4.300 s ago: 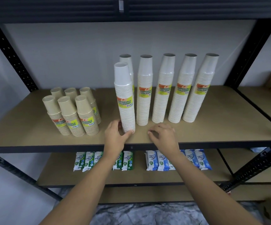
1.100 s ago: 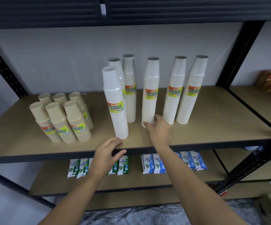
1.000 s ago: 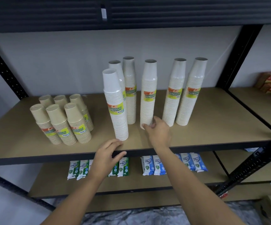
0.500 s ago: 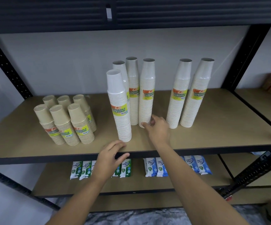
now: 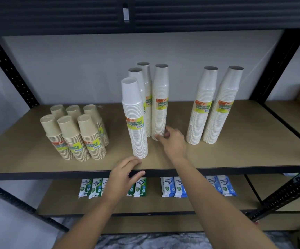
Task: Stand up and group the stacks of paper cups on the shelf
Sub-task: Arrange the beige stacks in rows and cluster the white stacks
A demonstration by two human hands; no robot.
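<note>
Item: right hand (image 5: 174,141). Thumb and forefinger curl lightly about the foot of the moved stack (image 5: 160,105), a tall white column standing upright on the shelf board (image 5: 244,155)
Change noted: a second ago this stack stood midway along the row. It now sits close against the rear pair (image 5: 147,90), just beyond the fingertips, with the front stack (image 5: 136,123) just left of them
Item: outlying pair (image 5: 212,108). Two white stacks, upright, well right of the fingers, a gap opened between
Item: left hand (image 5: 125,174). Slack, holding nothing, fingers draped on the board's front edge just below the front stack
Item: brown stacks (image 5: 75,133). Six, short, upright, already huddled, well left of both hands
Item: wipe packets (image 5: 174,186). Lower shelf, beneath the wrists
Assessment: four white stacks gathered, two left to bring over, none lying down, so the task looks mostly done
</note>
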